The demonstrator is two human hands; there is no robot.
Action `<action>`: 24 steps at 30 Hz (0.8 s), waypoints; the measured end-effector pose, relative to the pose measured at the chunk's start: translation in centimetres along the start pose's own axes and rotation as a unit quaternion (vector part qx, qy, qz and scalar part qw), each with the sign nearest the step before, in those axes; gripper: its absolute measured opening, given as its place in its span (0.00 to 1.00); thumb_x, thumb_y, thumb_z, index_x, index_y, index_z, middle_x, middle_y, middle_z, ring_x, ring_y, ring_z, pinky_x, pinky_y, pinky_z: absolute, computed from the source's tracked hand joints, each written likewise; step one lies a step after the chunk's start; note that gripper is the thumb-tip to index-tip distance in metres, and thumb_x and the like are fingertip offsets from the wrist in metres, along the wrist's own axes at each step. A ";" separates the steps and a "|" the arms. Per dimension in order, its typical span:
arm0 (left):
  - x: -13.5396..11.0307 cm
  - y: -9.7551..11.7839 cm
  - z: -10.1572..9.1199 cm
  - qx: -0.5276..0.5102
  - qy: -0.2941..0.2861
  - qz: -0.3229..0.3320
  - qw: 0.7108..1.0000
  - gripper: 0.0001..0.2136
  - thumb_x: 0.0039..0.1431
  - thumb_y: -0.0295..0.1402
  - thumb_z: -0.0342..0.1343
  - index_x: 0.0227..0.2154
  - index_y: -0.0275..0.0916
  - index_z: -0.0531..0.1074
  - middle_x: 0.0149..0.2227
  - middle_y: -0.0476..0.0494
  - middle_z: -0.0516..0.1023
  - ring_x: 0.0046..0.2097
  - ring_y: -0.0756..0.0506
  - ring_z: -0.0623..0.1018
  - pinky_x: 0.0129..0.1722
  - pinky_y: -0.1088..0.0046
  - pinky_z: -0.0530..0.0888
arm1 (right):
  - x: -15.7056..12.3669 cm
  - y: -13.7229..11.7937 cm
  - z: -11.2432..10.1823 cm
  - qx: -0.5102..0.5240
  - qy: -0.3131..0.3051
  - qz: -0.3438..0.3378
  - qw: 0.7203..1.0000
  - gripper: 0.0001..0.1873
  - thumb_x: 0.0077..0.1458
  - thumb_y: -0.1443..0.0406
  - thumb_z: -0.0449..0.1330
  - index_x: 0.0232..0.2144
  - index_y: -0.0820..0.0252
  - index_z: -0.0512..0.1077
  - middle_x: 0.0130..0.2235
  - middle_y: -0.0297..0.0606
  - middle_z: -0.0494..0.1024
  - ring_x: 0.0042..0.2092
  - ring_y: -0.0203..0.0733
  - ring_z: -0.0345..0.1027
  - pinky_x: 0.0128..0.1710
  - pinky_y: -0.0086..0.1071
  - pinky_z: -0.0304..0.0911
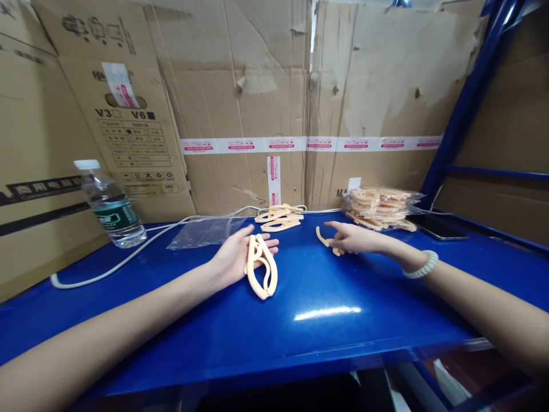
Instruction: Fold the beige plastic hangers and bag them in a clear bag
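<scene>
Taking twelve o'clock as straight away from the person, the folded peach-coloured loop lies across the fingers of the left hand, its long axis running roughly from twelve to six, its far end among the fingers and its near end past the hand, toward six. The left grip is spread and palm-up, carrying the loop rather than clenching it.

At about three o'clock from it, well apart across the counter, the right hand comes down over a curved peach piece. That piece slants from about ten-thirty to four-thirty, its near end partly under the fingers. The right grip has its index finger extended toward nine and the others curled; I cannot tell whether they pinch the piece or only touch it. The loose pile sits near one-thirty from the left hand, the nearer of the two.
</scene>
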State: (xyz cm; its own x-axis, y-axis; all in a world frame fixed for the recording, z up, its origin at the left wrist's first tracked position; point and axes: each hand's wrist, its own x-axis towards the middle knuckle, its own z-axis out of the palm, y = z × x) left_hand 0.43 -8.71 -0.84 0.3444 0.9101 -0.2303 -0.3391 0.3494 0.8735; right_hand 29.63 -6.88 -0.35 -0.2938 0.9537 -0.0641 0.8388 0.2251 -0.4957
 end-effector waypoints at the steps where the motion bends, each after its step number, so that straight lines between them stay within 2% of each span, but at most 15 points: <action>1: -0.1 -0.1 0.0 0.015 -0.005 0.011 1.000 0.15 0.60 0.28 0.50 0.49 0.28 0.67 0.48 0.28 0.77 0.42 0.40 0.80 0.40 0.68 0.75 | 0.0 0.0 0.2 -0.042 0.015 -0.003 0.999 0.31 0.58 0.68 0.53 0.62 0.71 0.52 0.23 0.34 0.73 0.24 0.36 0.64 0.22 0.27 0.60; 3: -0.3 -0.5 0.2 0.049 -0.021 0.037 0.998 0.21 0.51 0.15 0.51 0.49 0.31 0.66 0.50 0.31 0.76 0.42 0.42 0.80 0.38 0.70 0.75 | -0.2 -0.2 0.6 -0.130 0.081 -0.016 0.988 0.28 0.58 0.66 0.54 0.60 0.70 0.57 0.24 0.36 0.73 0.27 0.40 0.67 0.26 0.30 0.62; 4: -0.4 -0.7 0.3 0.062 -0.030 0.052 0.996 0.24 0.48 0.12 0.51 0.49 0.32 0.66 0.52 0.32 0.75 0.42 0.43 0.80 0.37 0.70 0.75 | -0.4 -0.4 0.8 -0.159 0.131 -0.039 0.978 0.27 0.58 0.66 0.55 0.59 0.69 0.59 0.26 0.38 0.74 0.29 0.42 0.68 0.28 0.32 0.63; 6: -0.7 -1.3 0.6 0.075 -0.044 0.084 0.993 0.23 0.50 0.13 0.52 0.50 0.34 0.65 0.53 0.33 0.73 0.42 0.43 0.80 0.38 0.69 0.76 | -1.1 -1.4 1.5 -0.166 0.223 -0.137 0.951 0.26 0.60 0.64 0.54 0.59 0.65 0.58 0.33 0.42 0.75 0.34 0.44 0.69 0.33 0.36 0.65; 7: -0.8 -1.6 0.7 0.078 -0.051 0.101 0.991 0.22 0.52 0.14 0.53 0.50 0.35 0.64 0.54 0.33 0.73 0.42 0.44 0.80 0.39 0.68 0.76 | -1.6 -2.2 2.0 -0.148 0.244 -0.211 0.935 0.26 0.61 0.64 0.54 0.59 0.62 0.58 0.39 0.44 0.74 0.37 0.45 0.69 0.36 0.37 0.66; 8: -0.9 -1.8 0.9 0.081 -0.057 0.119 0.988 0.21 0.54 0.16 0.53 0.51 0.35 0.63 0.55 0.34 0.72 0.42 0.44 0.79 0.41 0.67 0.76 | -2.2 -3.1 2.5 -0.128 0.243 -0.294 0.915 0.25 0.61 0.63 0.54 0.59 0.61 0.58 0.43 0.46 0.73 0.42 0.45 0.68 0.40 0.38 0.66; 10: -1.1 -2.3 1.1 0.096 -0.075 0.156 0.980 0.21 0.58 0.21 0.55 0.53 0.37 0.61 0.55 0.34 0.71 0.44 0.44 0.79 0.43 0.65 0.76 | -3.4 -4.9 3.7 -0.140 0.192 -0.429 0.871 0.22 0.62 0.61 0.55 0.57 0.59 0.61 0.50 0.48 0.70 0.50 0.47 0.64 0.48 0.42 0.64; 12: -1.2 -2.7 1.1 0.131 -0.096 0.182 0.970 0.22 0.60 0.26 0.55 0.56 0.39 0.58 0.56 0.35 0.71 0.45 0.43 0.78 0.43 0.65 0.76 | -4.3 -6.3 4.8 -0.193 0.150 -0.510 0.824 0.15 0.64 0.61 0.54 0.51 0.60 0.67 0.49 0.46 0.71 0.52 0.48 0.61 0.52 0.43 0.60; 14: -1.3 -2.9 1.0 0.171 -0.111 0.193 0.960 0.24 0.62 0.30 0.56 0.58 0.40 0.55 0.55 0.34 0.71 0.43 0.44 0.78 0.39 0.67 0.76 | -4.6 -7.0 5.6 -0.239 0.139 -0.540 0.795 0.11 0.66 0.66 0.50 0.45 0.62 0.70 0.44 0.43 0.74 0.50 0.45 0.63 0.52 0.42 0.60; 17: -1.5 -3.1 0.9 0.203 -0.110 0.191 0.954 0.29 0.61 0.32 0.57 0.61 0.41 0.50 0.53 0.33 0.73 0.40 0.45 0.79 0.35 0.71 0.76 | -4.4 -6.9 6.0 -0.255 0.157 -0.541 0.786 0.13 0.66 0.70 0.47 0.38 0.64 0.72 0.40 0.43 0.75 0.46 0.41 0.64 0.49 0.37 0.61; 21: -1.9 -3.3 1.3 0.189 -0.098 0.165 0.963 0.41 0.56 0.24 0.60 0.65 0.44 0.39 0.51 0.34 0.75 0.39 0.46 0.80 0.39 0.69 0.76 | -3.8 -6.2 5.8 -0.266 0.206 -0.539 0.772 0.12 0.66 0.64 0.50 0.34 0.61 0.71 0.39 0.41 0.74 0.45 0.43 0.63 0.50 0.40 0.59; 24: -2.1 -3.3 1.6 0.168 -0.067 0.162 0.970 0.45 0.55 0.22 0.59 0.66 0.46 0.34 0.50 0.35 0.76 0.35 0.46 0.81 0.39 0.66 0.77 | -3.4 -5.8 6.1 -0.300 0.243 -0.504 0.772 0.13 0.65 0.59 0.51 0.34 0.61 0.70 0.37 0.42 0.73 0.41 0.45 0.62 0.47 0.42 0.58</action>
State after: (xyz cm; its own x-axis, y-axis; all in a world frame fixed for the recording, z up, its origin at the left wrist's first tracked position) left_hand 2.27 -12.14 -2.52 0.3867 0.9147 0.1172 -0.1508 -0.0626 0.9866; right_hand 22.95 -12.69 -2.51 -0.8521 0.1621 0.4977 0.3996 0.8155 0.4186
